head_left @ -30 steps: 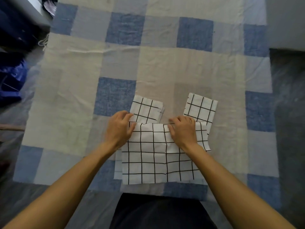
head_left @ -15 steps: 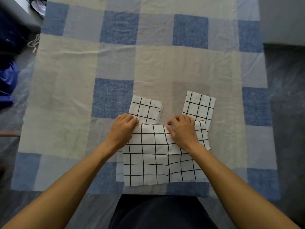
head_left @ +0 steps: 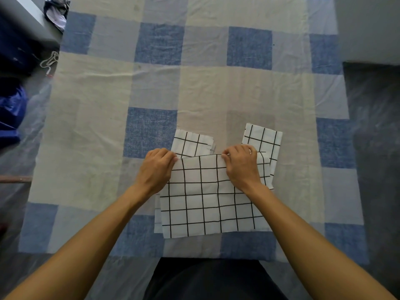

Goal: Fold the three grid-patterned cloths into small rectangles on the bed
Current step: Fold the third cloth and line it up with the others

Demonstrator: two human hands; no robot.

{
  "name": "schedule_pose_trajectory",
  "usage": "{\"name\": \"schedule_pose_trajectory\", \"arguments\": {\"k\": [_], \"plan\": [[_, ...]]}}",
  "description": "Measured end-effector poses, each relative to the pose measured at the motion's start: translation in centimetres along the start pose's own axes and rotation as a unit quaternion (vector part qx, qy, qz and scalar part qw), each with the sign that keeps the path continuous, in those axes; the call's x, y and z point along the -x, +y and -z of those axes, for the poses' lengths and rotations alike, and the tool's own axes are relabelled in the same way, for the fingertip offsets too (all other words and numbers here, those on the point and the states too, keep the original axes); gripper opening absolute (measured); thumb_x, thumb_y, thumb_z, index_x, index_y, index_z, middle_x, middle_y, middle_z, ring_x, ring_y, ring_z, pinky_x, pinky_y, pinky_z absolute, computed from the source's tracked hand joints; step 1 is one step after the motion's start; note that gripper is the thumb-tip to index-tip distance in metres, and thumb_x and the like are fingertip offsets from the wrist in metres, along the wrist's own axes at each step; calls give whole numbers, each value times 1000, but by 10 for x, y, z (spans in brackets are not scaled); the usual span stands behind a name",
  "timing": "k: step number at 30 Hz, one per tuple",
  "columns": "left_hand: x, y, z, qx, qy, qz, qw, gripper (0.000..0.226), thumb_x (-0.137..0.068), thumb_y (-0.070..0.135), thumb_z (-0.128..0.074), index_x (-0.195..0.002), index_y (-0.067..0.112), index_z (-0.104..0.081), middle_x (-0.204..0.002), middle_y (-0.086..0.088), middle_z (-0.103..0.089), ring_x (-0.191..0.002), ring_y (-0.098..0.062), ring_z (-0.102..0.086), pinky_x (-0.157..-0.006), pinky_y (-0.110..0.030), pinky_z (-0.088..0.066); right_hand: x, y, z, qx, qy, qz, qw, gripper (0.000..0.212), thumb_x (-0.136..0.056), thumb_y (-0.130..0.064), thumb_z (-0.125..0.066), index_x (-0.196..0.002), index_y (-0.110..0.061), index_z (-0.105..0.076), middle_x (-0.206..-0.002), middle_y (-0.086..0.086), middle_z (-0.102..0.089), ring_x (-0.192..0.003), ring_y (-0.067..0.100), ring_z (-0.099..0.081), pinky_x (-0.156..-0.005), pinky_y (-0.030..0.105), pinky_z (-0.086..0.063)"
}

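Grid cloth [head_left: 207,198], left hand [head_left: 157,169], right hand [head_left: 241,164] pinching far edge, knuckles up

A crumpled dark-and-white fabric item [head_left: 56,11] lies at the upper left corner. A white cord [head_left: 49,62] lies nearby on the grey floor [head_left: 376,169]. A blue plastic bag [head_left: 10,111] occupies the left edge.

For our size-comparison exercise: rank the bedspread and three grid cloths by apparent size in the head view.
Bedspread
cloth being folded
left folded cloth and right folded cloth: partly covered, too alike to rank
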State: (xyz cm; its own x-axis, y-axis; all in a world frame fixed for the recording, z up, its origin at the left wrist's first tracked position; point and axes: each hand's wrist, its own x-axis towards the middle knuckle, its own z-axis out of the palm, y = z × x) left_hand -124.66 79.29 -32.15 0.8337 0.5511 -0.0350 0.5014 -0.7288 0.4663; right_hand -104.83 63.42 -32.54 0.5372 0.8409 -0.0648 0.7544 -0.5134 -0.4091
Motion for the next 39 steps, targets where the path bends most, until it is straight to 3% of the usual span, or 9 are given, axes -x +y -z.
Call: {"name": "schedule_pose_trajectory", "arguments": {"k": [3,8,14,17,22,26,30,35,39], "plan": [[-11,11,1,-6,-15,-16,1000,35,-93,37,-42,-101,11,-64,-86,-3,-65,-80,-19,-58,-80,-33,-41,-2,-6,5,-13,12,16,1000,19,-93,-28,-46,-89,-17,-60,-87,-1,-61,-90,20,-54,-100,40,-29],[-27,25,3,6,1,-57,998,31,-93,31,-41,-84,13,-64,-75,-1,-64,-70,-20,-55,-74,-32,-39,-5,-10,13,-30,27,36,999,15,-88,-29,-52,-87,-18,-62,-88,-2,-62,-93,19,-55,-100,41,-31],[-36,37,17,-36,-12,-133,990,8,-88,8,-59,-95,12,-61,-84,-6,-63,-79,-24,-58,-78,-35,-45,-20,-32,19,-41,-34,108,993,38,-88,-49,-47,-114,-25,-61,-118,0,-59,-123,20,-42,-105,39,-25],[-40,39,31,-42,-10,-138,990,9,-91,14,-52,-97,14,-59,-83,-5,-61,-79,-23,-57,-78,-38,-46,-31,-46,26,-56,-54,134,988,26,-90,-42,-53,-102,-23,-66,-119,1,-61,-130,24,-38,-107,43,-22],[-48,43,64,-39,12,-139,989,28,-93,34,-44,-96,14,-63,-87,-3,-64,-82,-20,-58,-81,-34,-44,-48,-62,49,-81,-20,155,984,21,-89,-37,-60,-95,-21,-72,-103,-4,-69,-119,21,-50,-99,40,-27],[-57,42,92,-70,35,-173,982,22,-90,29,-51,-89,12,-65,-84,-5,-66,-80,-22,-60,-77,-36,-47,-61,-77,70,-60,-4,187,980,20,-87,-37,-63,-94,-22,-74,-100,-6,-70,-115,20,-52,-96,37,-29],[-62,37,125,-113,67,-203,970,25,-94,30,-45,-87,13,-62,-82,-5,-63,-77,-23,-57,-79,-38,-47,-68,-79,94,-52,16,179,982,16,-85,-35,-65,-90,-23,-75,-98,-7,-71,-111,19,-55,-93,36,-32],[-65,30,159,-151,104,-235,954,8,-85,19,-62,-87,11,-62,-82,-8,-63,-77,-25,-57,-78,-39,-47,-69,-71,114,-35,53,148,987,17,-83,-36,-67,-87,-22,-75,-92,-4,-71,-98,19,-60,-87,35,-36],[-65,22,180,-160,126,-221,954,12,-80,14,-69,-89,10,-62,-84,-10,-64,-80,-27,-60,-77,-39,-47,-68,-67,128,-8,75,129,989,17,-83,-37,-67,-86,-22,-75,-89,-4,-71,-93,18,-61,-86,34,-38]]}}
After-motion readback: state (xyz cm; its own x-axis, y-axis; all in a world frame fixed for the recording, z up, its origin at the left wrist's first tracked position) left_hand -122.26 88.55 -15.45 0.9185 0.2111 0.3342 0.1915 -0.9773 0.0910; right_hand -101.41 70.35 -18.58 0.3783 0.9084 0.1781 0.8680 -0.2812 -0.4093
